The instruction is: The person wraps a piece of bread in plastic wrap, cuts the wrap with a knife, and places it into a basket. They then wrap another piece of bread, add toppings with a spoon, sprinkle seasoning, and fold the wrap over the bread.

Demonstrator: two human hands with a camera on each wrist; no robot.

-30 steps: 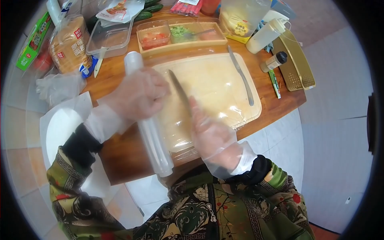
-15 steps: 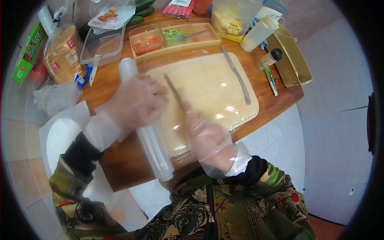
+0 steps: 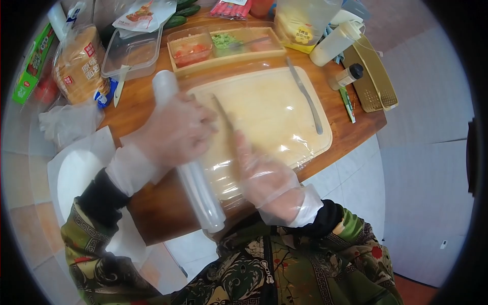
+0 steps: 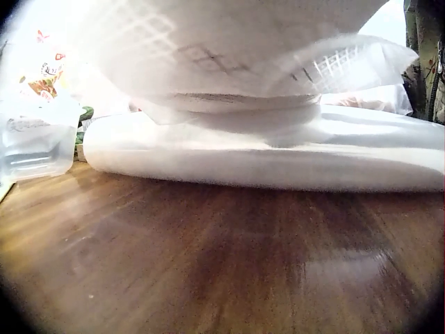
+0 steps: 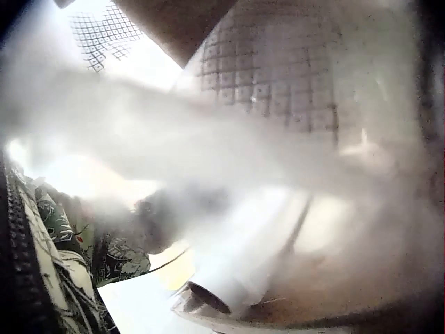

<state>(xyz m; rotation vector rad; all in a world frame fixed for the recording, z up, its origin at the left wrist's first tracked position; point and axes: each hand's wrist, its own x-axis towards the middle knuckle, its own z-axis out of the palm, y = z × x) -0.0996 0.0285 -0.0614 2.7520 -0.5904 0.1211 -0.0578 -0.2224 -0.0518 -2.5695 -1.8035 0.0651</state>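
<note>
In the head view my left hand (image 3: 175,129), in a clear plastic glove, lies across a roll of cling film (image 3: 201,195) with its fingers curled at the roll's right side. The roll stands out over the table's near edge. My right hand (image 3: 269,183), also gloved, grips a knife (image 3: 222,113), its blade pointing away from me beside the left hand's fingers. Beneath the blade is a pale cutting board (image 3: 259,109) with shiny film over it. The left wrist view has the roll (image 4: 243,163) lying along the wooden table. Blurred plastic fills much of the right wrist view.
A spatula-like metal blade (image 3: 305,96) lies at the board's right side. Behind the board stands a tray (image 3: 229,60) with chopped food. Bagged bread (image 3: 81,66) and a plastic box (image 3: 127,68) are at the left; a squeeze bottle (image 3: 333,46), shaker (image 3: 345,77) and basket (image 3: 371,81) at the right.
Both hands keep nearly the same places, blurred by small movements, with the knife still in the right hand. The head view has shifted slightly; the things on the table stay put.
</note>
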